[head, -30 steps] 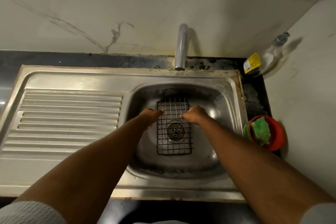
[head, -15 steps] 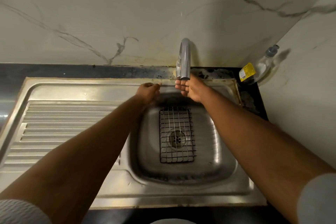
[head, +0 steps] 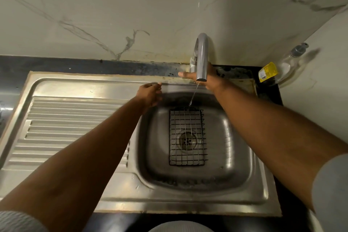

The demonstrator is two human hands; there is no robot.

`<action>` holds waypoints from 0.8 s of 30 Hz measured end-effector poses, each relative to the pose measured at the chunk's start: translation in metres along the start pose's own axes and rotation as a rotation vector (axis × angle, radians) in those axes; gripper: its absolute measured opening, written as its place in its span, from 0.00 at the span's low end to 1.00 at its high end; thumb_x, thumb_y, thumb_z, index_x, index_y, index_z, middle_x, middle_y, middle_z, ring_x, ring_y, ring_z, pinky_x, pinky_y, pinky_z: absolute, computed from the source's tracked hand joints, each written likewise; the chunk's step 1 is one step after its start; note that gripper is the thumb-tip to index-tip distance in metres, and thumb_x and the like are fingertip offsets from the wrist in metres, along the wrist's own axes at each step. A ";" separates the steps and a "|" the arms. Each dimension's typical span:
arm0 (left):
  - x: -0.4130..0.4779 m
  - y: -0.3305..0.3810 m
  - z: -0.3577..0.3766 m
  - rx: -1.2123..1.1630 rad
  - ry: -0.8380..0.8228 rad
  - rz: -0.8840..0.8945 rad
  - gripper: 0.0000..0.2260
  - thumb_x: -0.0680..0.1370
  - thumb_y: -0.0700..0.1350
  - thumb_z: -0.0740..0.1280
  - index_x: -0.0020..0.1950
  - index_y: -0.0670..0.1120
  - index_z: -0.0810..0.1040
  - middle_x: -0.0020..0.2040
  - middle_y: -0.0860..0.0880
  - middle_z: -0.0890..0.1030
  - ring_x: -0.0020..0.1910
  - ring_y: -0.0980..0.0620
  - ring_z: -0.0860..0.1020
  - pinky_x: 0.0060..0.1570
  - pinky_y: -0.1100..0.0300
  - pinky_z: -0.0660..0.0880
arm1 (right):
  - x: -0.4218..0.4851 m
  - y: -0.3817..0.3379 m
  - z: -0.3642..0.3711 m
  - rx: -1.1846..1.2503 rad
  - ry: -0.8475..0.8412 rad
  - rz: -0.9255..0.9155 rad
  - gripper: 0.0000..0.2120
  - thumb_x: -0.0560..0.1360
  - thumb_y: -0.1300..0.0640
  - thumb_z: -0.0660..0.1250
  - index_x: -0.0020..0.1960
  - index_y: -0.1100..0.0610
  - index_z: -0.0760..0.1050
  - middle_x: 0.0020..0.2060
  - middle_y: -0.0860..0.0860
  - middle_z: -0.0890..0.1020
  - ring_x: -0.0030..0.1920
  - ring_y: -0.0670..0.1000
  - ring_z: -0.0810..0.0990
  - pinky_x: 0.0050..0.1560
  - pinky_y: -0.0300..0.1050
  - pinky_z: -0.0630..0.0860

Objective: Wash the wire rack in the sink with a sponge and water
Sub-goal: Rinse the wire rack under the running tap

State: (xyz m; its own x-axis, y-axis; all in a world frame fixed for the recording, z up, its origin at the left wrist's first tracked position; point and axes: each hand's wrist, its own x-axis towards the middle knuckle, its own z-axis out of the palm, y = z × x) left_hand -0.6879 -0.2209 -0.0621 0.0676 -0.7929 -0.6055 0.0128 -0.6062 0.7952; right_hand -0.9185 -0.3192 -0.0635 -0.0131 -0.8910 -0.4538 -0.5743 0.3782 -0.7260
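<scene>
Both arms are stretched to the back rim of the sink, and a thin stream of water (head: 194, 96) is seen falling from the tap (head: 201, 58).

The right hand (head: 209, 79) is held flat behind the spout, fingers (head: 185, 74) extended and released, grasping nothing. The left hand (head: 149, 94) is hovered over the basin's back-left edge, its fingers loosely curled around nothing visible. Below and between the two hands, the wire rack (head: 186, 136) is laid flat on the sink (head: 235, 137) floor over the drain, untouched, with bare steel left open on every side. A bottle (head: 278, 69) is stood in the surface corner, well right of the right fingers.
</scene>
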 end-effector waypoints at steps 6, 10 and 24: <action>0.001 -0.006 0.014 0.091 0.032 -0.025 0.15 0.84 0.54 0.67 0.60 0.42 0.79 0.48 0.43 0.81 0.46 0.46 0.80 0.48 0.52 0.78 | 0.010 0.008 0.002 -0.014 0.028 -0.052 0.63 0.40 0.20 0.78 0.67 0.52 0.71 0.60 0.49 0.81 0.58 0.52 0.81 0.61 0.53 0.81; -0.008 -0.009 0.024 0.128 0.003 -0.015 0.14 0.85 0.52 0.66 0.60 0.41 0.79 0.45 0.45 0.80 0.41 0.49 0.78 0.40 0.57 0.74 | -0.022 0.012 0.000 -0.067 0.124 -0.110 0.38 0.63 0.34 0.80 0.63 0.56 0.75 0.54 0.53 0.83 0.52 0.54 0.83 0.54 0.54 0.82; -0.036 -0.123 0.045 0.355 -0.132 -0.462 0.31 0.80 0.63 0.69 0.75 0.45 0.70 0.70 0.42 0.74 0.64 0.42 0.76 0.56 0.48 0.77 | -0.147 0.188 0.060 0.026 -0.222 0.484 0.36 0.80 0.31 0.59 0.75 0.58 0.67 0.72 0.60 0.73 0.69 0.61 0.74 0.62 0.54 0.72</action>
State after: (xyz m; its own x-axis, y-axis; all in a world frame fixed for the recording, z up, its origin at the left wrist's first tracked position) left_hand -0.7371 -0.1207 -0.1397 0.0092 -0.4291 -0.9032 -0.3245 -0.8557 0.4032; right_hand -0.9751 -0.1017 -0.1643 -0.0963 -0.5391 -0.8367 -0.5248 0.7418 -0.4176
